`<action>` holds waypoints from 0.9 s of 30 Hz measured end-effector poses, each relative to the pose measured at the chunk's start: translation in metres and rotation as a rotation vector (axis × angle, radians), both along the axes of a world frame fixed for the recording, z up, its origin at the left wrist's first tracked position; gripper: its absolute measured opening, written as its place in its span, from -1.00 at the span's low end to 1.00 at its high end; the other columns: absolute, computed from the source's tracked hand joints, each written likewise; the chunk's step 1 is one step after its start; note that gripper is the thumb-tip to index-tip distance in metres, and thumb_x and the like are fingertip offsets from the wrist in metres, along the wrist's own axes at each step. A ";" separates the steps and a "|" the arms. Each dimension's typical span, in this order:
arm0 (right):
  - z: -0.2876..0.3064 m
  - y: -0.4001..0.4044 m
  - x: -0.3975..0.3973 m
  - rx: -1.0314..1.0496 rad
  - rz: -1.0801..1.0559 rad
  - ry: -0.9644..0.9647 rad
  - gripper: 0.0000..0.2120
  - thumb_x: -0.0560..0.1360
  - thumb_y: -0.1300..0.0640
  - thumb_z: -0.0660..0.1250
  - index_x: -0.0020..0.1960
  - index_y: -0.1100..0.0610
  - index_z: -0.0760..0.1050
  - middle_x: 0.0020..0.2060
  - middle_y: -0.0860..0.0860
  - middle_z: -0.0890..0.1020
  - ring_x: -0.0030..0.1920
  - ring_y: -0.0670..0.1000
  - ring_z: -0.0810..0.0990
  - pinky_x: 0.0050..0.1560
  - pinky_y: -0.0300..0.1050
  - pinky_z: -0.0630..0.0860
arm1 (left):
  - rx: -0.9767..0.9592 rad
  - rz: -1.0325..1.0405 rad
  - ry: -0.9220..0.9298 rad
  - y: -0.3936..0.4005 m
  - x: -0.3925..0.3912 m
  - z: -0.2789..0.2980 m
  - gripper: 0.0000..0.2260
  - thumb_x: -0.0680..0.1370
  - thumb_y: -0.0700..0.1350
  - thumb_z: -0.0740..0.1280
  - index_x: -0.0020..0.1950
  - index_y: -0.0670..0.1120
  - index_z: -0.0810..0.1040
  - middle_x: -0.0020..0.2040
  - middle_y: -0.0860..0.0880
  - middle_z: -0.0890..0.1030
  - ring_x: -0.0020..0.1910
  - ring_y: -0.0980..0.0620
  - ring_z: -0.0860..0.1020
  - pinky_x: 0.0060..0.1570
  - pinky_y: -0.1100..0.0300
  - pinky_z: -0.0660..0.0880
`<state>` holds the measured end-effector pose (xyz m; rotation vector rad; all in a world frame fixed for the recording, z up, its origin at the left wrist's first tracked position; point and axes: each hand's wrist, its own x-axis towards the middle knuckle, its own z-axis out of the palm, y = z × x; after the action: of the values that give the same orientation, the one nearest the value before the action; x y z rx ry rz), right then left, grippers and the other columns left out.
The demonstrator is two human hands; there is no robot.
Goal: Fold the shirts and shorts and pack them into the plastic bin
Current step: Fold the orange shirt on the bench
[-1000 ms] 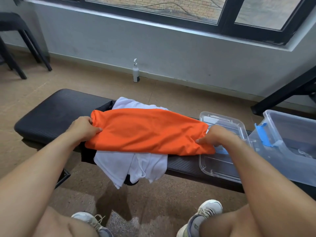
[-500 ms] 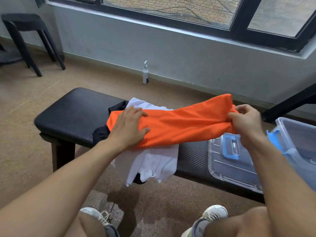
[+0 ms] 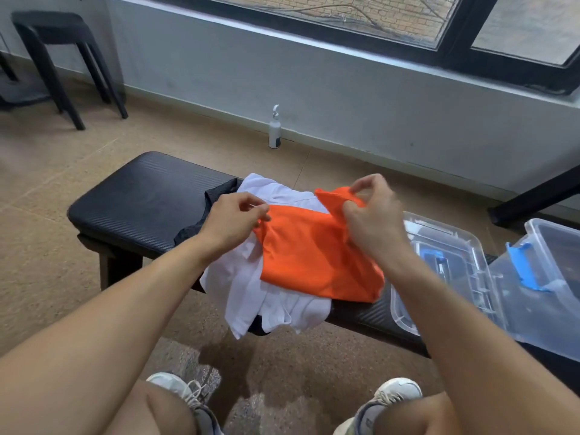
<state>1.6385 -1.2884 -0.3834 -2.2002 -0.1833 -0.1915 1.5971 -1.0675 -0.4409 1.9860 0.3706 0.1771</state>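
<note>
Orange garment [image 3: 317, 255] lies partly folded atop a white garment [image 3: 270, 296] on the black padded bench [image 3: 138, 202], with the left hand [image 3: 233, 222] pinching its left top edge and the right hand [image 3: 370, 218] pinching its raised right corner, fingers curled on the fabric. White fabric overhangs the near bench edge; a clear lid [image 3: 445, 265] and the plastic bin [image 3: 552, 277] sit at the right end. Bare padding extends left, and tan floor [image 3: 47, 171] runs to the grey wall [image 3: 345, 98], where a spray bottle [image 3: 275, 130] stands.
</note>
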 end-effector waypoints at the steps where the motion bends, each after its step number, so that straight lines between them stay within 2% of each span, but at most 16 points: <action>1: -0.007 0.015 -0.007 -0.005 0.062 0.011 -0.86 0.47 0.14 0.36 0.00 0.03 0.45 -0.26 0.01 0.65 -0.28 0.07 0.61 -0.23 -0.05 0.49 | -0.167 -0.024 0.060 -0.003 0.000 0.004 -0.79 0.63 -0.01 0.34 0.01 -0.13 0.66 -0.15 -0.06 0.75 -0.26 0.07 0.66 -0.20 0.24 0.53; 3: -0.023 0.038 -0.018 -0.042 0.173 0.039 -0.87 0.49 0.13 0.31 0.02 0.01 0.44 -0.29 0.00 0.68 -0.32 0.03 0.61 -0.21 -0.01 0.53 | -0.467 -0.061 0.240 -0.010 -0.002 0.012 -0.59 0.67 0.12 0.24 0.07 -0.23 0.62 -0.10 -0.21 0.74 -0.26 -0.06 0.69 -0.25 0.18 0.58; 4: -0.031 0.045 -0.023 -0.071 0.215 0.039 -0.87 0.50 0.12 0.30 0.04 -0.01 0.44 -0.27 -0.01 0.70 -0.30 0.03 0.62 -0.18 0.01 0.55 | -0.536 -0.070 0.327 -0.013 -0.002 0.014 -0.53 0.66 0.18 0.21 0.10 -0.24 0.60 -0.08 -0.24 0.73 -0.23 -0.11 0.70 -0.19 0.15 0.62; 6: -0.042 0.051 -0.030 -0.112 0.263 0.053 -0.82 0.52 0.09 0.33 0.10 -0.04 0.43 -0.10 -0.02 0.73 -0.14 0.04 0.69 -0.05 0.04 0.59 | -0.599 -0.068 0.395 -0.015 -0.001 0.014 -0.50 0.64 0.23 0.23 0.12 -0.23 0.58 -0.14 -0.20 0.71 -0.21 -0.11 0.68 -0.06 0.09 0.62; 8: -0.047 0.050 -0.036 -0.052 0.340 0.176 -0.73 0.48 0.10 0.40 0.15 -0.05 0.46 0.05 -0.02 0.72 -0.03 0.00 0.71 0.06 0.07 0.61 | -0.604 -0.049 0.368 -0.015 0.003 0.012 -0.54 0.62 0.22 0.27 0.13 -0.20 0.57 -0.16 -0.15 0.67 -0.21 -0.06 0.64 -0.06 0.10 0.59; 11: -0.051 0.044 -0.040 0.079 0.491 0.392 -0.77 0.42 0.18 0.44 0.03 -0.04 0.56 0.00 -0.04 0.73 -0.06 -0.09 0.71 0.08 0.13 0.64 | -0.483 -0.048 0.349 -0.014 0.008 0.007 -0.62 0.61 0.17 0.32 0.07 -0.16 0.58 -0.16 -0.12 0.64 -0.21 -0.04 0.61 -0.16 0.17 0.55; 14: -0.050 0.029 -0.031 0.090 0.523 0.416 -0.77 0.45 0.32 0.39 -0.10 -0.02 0.59 -0.04 -0.04 0.73 -0.11 -0.09 0.70 0.06 0.13 0.66 | -0.338 -0.069 0.298 -0.017 0.013 -0.001 -0.73 0.51 0.11 0.48 -0.06 -0.06 0.55 -0.34 -0.03 0.43 -0.44 0.05 0.40 -0.39 0.22 0.41; 15: -0.050 0.021 -0.024 0.052 0.491 0.375 -0.75 0.46 0.32 0.39 -0.11 -0.04 0.59 -0.04 -0.06 0.72 -0.14 -0.11 0.67 0.06 0.09 0.65 | -0.262 -0.056 0.269 -0.019 0.015 -0.004 -0.72 0.45 0.06 0.56 -0.05 -0.08 0.57 -0.35 -0.01 0.45 -0.45 0.06 0.41 -0.40 0.22 0.42; 16: -0.051 0.013 -0.017 -0.022 0.442 0.310 -0.76 0.46 0.30 0.40 -0.11 -0.06 0.59 -0.04 -0.08 0.71 -0.16 -0.15 0.63 0.06 0.00 0.63 | -0.179 -0.028 0.227 -0.022 0.016 -0.006 -0.69 0.40 -0.01 0.61 0.00 -0.10 0.59 -0.33 0.00 0.52 -0.41 0.04 0.50 -0.36 0.18 0.48; 18: -0.054 -0.007 0.000 -0.200 0.300 0.189 -0.80 0.46 0.21 0.43 -0.09 -0.10 0.57 -0.03 -0.13 0.67 -0.14 -0.14 0.61 0.06 -0.11 0.55 | -0.002 0.016 0.121 -0.026 0.019 -0.006 -0.66 0.37 -0.09 0.62 0.08 -0.06 0.62 -0.20 -0.01 0.65 -0.19 -0.03 0.65 -0.12 0.10 0.57; 20: -0.056 -0.025 0.014 -0.321 0.154 0.164 -0.79 0.42 0.12 0.46 -0.03 -0.13 0.54 0.00 -0.14 0.64 -0.03 -0.04 0.63 0.09 -0.07 0.55 | 0.126 0.019 0.037 -0.027 0.020 -0.002 -0.72 0.42 -0.06 0.57 0.08 0.01 0.62 -0.13 0.03 0.66 -0.09 -0.01 0.64 -0.02 0.10 0.53; 22: -0.059 -0.039 0.025 -0.389 0.084 0.227 -0.68 0.38 0.06 0.51 0.09 -0.11 0.52 0.04 -0.09 0.61 0.05 0.03 0.62 0.11 -0.02 0.55 | 0.181 0.013 -0.010 -0.026 0.023 0.001 -0.76 0.46 -0.02 0.52 0.10 0.07 0.61 -0.10 0.06 0.65 -0.06 0.03 0.60 -0.01 0.12 0.49; 25: -0.066 -0.049 0.036 -0.471 0.088 0.331 -0.38 0.29 -0.08 0.62 0.26 0.00 0.47 0.16 0.01 0.59 0.11 0.07 0.60 0.15 0.04 0.55 | 0.285 0.064 0.041 -0.018 0.025 0.000 -0.76 0.50 0.07 0.46 0.13 0.08 0.58 -0.11 0.10 0.64 0.05 -0.02 0.61 0.06 0.09 0.49; 27: -0.068 -0.050 0.036 -0.522 0.126 0.368 -0.27 0.24 -0.15 0.65 0.30 0.01 0.45 0.22 0.05 0.56 0.16 0.09 0.58 0.18 0.06 0.54 | 0.339 0.075 0.168 -0.012 0.023 -0.001 -0.66 0.46 0.21 0.46 0.13 0.07 0.54 -0.06 0.09 0.64 0.07 -0.05 0.61 0.12 0.04 0.52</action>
<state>1.6747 -1.3381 -0.4516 -2.6796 -0.1788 0.3716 1.6197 -1.0798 -0.4423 2.3310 0.5528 0.1270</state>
